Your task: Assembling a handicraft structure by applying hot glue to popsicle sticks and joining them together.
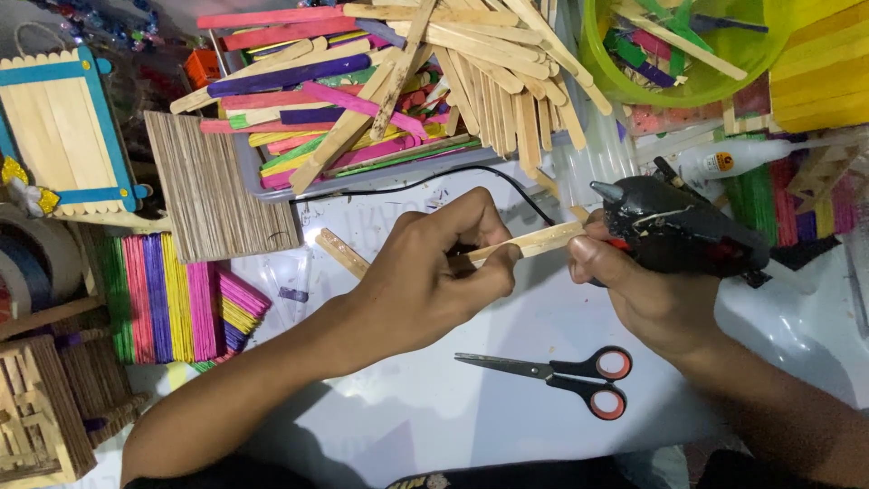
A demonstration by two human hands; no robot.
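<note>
Stick sits pinched in the left hand, its free end just past the fingertips at the glue gun, which the right hand grips. Best held steady, fingers clear of the nozzle.

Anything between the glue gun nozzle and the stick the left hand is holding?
Nothing visible. The glue gun, in the right hand, has its nozzle just above the far end of the stick, which the left hand pinches by its fingers. The black cord runs behind, not between.
</note>
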